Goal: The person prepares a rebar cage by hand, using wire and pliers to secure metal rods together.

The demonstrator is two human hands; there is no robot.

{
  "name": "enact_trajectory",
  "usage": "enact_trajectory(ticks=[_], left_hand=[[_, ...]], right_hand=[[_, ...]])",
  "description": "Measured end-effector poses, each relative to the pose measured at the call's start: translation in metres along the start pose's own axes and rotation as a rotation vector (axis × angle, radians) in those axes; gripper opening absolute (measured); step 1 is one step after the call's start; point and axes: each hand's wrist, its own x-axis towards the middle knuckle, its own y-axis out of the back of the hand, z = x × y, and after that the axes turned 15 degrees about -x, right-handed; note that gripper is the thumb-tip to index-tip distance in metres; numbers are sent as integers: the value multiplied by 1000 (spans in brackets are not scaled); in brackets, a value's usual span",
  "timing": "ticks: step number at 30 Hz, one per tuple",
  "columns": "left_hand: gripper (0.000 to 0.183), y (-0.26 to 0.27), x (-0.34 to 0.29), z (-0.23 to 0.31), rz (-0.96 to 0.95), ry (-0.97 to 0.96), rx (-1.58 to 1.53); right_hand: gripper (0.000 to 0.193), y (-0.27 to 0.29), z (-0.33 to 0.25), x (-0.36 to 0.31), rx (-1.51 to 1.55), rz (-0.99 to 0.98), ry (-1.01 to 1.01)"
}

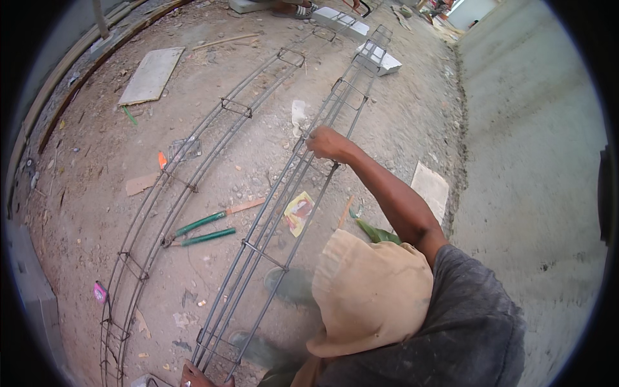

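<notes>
Neither of my hands can be made out with certainty. A co-worker in a dark grey shirt with a tan cloth over the head bends in from the lower right. That person's bare arm reaches up, and the hand is closed at the bars of a long rebar cage. Another hand shows partly at the bottom edge, by the cage's near end. It seems to be the co-worker's other hand, though its arm is mostly hidden. The cage's far end rests on a pale block.
A second rebar cage lies to the left. Between them lie green-handled cutters and a yellow wrapper. A pink tape measure is at far left, a flat board behind. A grey wall bounds the right.
</notes>
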Motion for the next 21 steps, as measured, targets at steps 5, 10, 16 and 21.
enact_trajectory(ticks=[5, 10, 16, 21], left_hand=[[121, 31, 37, 63, -372, 224, -374], [110, 16, 70, 128, 86, -34, -497], [117, 13, 100, 165, 54, 0, -581], [105, -3, 140, 157, 103, -73, -569]], right_hand=[[31, 10, 74, 52, -298, 14, 57], [31, 14, 118, 94, -201, 105, -234], [29, -4, 182, 160, -54, 296, 8], [26, -27, 256, 180, 303, 162, -87]])
